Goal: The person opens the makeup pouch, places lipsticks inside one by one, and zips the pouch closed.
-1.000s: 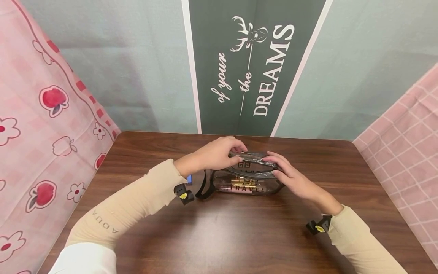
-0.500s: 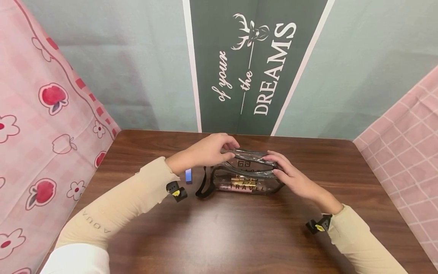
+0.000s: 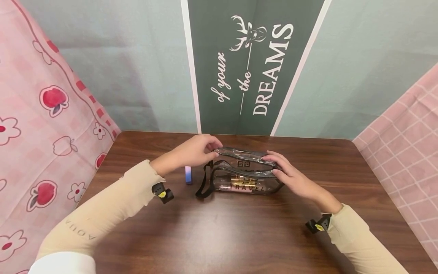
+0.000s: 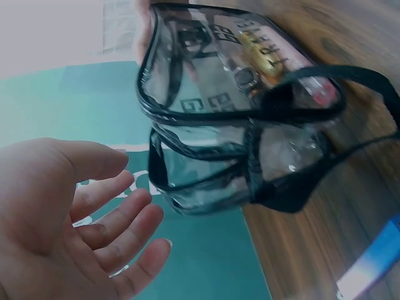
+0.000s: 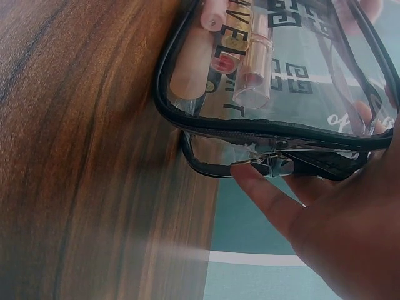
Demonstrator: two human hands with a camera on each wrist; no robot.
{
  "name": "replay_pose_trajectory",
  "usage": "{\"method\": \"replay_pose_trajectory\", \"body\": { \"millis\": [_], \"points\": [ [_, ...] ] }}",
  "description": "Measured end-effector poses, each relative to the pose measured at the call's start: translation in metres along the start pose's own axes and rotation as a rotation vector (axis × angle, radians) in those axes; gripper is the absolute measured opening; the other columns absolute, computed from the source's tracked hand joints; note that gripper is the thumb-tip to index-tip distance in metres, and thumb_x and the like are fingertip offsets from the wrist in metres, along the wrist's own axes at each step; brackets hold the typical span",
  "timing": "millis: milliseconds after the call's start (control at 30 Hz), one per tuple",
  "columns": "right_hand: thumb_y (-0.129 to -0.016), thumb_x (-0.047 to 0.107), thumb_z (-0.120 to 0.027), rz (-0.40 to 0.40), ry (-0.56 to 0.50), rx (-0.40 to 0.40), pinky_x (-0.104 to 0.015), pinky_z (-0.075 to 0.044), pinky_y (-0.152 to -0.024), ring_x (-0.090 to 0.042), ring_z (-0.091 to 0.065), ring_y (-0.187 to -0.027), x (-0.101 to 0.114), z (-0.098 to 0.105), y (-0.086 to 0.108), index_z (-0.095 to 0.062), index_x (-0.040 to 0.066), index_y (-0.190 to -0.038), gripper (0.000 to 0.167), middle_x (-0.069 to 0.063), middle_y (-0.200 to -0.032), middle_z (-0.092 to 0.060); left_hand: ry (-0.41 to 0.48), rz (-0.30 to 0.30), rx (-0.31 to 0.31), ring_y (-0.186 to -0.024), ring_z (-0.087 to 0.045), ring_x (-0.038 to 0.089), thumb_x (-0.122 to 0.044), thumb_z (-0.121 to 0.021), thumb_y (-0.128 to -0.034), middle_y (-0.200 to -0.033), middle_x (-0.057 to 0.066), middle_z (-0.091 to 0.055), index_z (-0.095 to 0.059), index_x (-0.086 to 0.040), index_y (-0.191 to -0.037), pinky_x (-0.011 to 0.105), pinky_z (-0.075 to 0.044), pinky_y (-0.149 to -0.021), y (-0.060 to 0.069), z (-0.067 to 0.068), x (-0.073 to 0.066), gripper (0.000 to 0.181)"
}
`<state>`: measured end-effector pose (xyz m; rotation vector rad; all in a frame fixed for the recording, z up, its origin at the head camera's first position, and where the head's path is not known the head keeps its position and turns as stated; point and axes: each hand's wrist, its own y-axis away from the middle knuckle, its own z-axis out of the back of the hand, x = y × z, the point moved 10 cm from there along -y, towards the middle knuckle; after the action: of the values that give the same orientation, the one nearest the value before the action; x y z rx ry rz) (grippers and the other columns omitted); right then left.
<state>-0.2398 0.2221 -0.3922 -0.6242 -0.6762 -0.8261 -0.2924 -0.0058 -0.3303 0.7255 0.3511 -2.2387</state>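
A clear zip pouch with black edging, a black side strap and "TRAVEL" lettering stands on the table, its top gaping. Through its wall show several small cosmetic tubes in pink and gold. My right hand holds the pouch's right top end between thumb and fingers. Off the pouch's left end is my left hand, fingers loosely bent; in the left wrist view a gap parts that hand from the plastic, and it holds nothing.
A small blue-and-white stick-like item lies on the wooden table, left of the pouch's strap. Printed cloth hangs behind the table and along both sides.
My left hand has drawn left from over the pouch's mouth to beyond its left end, and the blue-and-white item has come into fuller view. My right hand stays in place.
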Motion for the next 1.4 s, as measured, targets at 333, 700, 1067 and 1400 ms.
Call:
{"method": "replay_pose_trajectory", "body": {
  "millis": [333, 700, 1067, 1400],
  "points": [
    [-0.103, 0.000, -0.048, 0.001, 0.000, -0.005, -0.011, -0.017, -0.108, -0.044, -0.024, -0.145, 0.001, 0.000, 0.000, -0.049, 0.009, -0.144, 0.042, -0.020, -0.159, -0.030, 0.014, 0.033, -0.034, -0.107, -0.065, 0.026, -0.006, -0.067, -0.0945, -0.116, 0.016, -0.069, -0.066, 0.004, -0.122, 0.042, -0.052, -0.096, 0.015, 0.007, 0.027, 0.029],
    [-0.102, -0.001, -0.048, 0.009, -0.005, -0.013, -0.011, -0.017, -0.109, -0.045, -0.024, -0.144, 0.001, 0.001, 0.000, -0.049, 0.008, -0.143, 0.042, -0.021, -0.158, -0.030, 0.028, 0.142, -0.070, -0.105, -0.066, 0.026, -0.009, -0.067, -0.0954, -0.114, 0.013, -0.070, -0.066, 0.002, -0.122, 0.044, -0.053, -0.093, 0.041, 0.009, 0.060, 0.028],
    [-0.103, 0.000, -0.048, 0.007, -0.004, -0.014, -0.011, -0.018, -0.108, -0.045, -0.024, -0.144, 0.001, 0.000, 0.000, -0.049, 0.008, -0.143, 0.041, -0.021, -0.158, -0.031, 0.013, 0.274, -0.175, -0.104, -0.065, 0.032, -0.008, -0.067, -0.0931, -0.114, 0.021, -0.068, -0.063, 0.005, -0.121, 0.047, -0.052, -0.093, 0.061, 0.002, 0.093, 0.031],
    [-0.103, -0.001, -0.048, 0.007, -0.003, -0.011, -0.011, -0.018, -0.108, -0.045, -0.024, -0.144, 0.001, 0.000, 0.000, -0.049, 0.008, -0.143, 0.041, -0.020, -0.158, -0.030, 0.042, 0.487, -0.193, -0.087, -0.055, 0.027, -0.025, -0.072, -0.0934, -0.100, 0.016, -0.057, -0.051, 0.008, -0.120, 0.042, -0.048, -0.079, 0.076, -0.029, 0.127, 0.047]
  ]
}}
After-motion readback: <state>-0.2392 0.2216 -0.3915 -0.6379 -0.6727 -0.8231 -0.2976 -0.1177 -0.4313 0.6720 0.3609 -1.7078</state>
